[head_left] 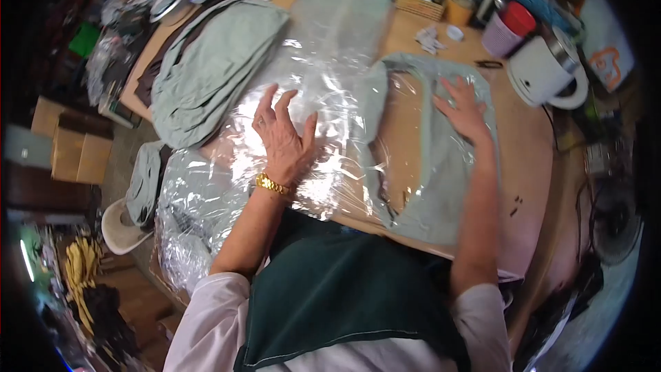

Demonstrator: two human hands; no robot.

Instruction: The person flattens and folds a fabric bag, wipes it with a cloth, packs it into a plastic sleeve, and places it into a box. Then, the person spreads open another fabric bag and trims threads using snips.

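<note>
My left hand, with a gold watch or bracelet at the wrist, is over a shiny clear plastic sheet, its fingers spread and partly curled. On the right, my right hand lies with fingers apart on a pale grey-green garment. This cloth is laid out flat, with a long gap through which the tabletop shows. Its left strip runs along the plastic. A pile of similar grey-green cloth is to the left of the plastic, with dark fabric under its edge.
A white kettle, a pink cup and a small wicker basket stand at the back right. Dark scissors or clips lie near the kettle. More crumpled plastic hangs at the table's left front, beside a stool.
</note>
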